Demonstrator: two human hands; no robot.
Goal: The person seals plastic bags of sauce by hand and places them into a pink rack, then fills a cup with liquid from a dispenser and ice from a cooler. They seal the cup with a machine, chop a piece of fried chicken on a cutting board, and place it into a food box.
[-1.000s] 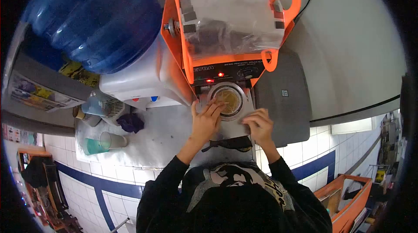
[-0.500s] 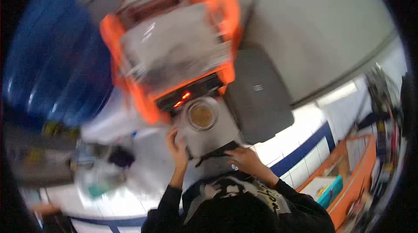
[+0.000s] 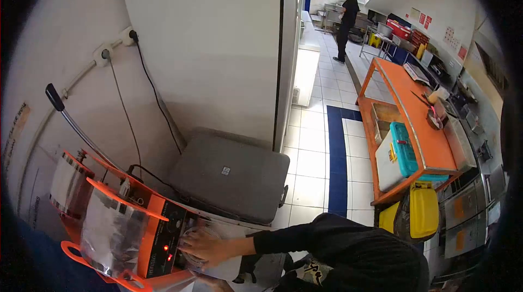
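Note:
My right hand (image 3: 204,247) reaches over a clear round bowl (image 3: 201,232) on the front plate of an orange sealing machine (image 3: 150,237). Its fingers curl across the bowl's rim and hide most of the bowl, including its contents. Part of my left hand (image 3: 213,282) shows lower down, at the bottom of the view near the machine's front. Its fingers are mostly hidden. Clear film covers the machine's left part, red digits glow on its dark panel (image 3: 168,240), and a metal lever with a black handle (image 3: 54,97) rises behind it.
A dark grey lidded box (image 3: 234,175) stands right beside the machine. Cords run to wall sockets (image 3: 102,55). An orange shelf table (image 3: 403,106) holds a cooler with a teal lid (image 3: 403,150); a yellow bin (image 3: 424,210) stands nearby. Another person (image 3: 348,19) stands far back.
My view has swung up and right, bringing the room and another person into sight. My right hand has moved from the plate's front edge onto the bowl. The left hand now sits lower in view.

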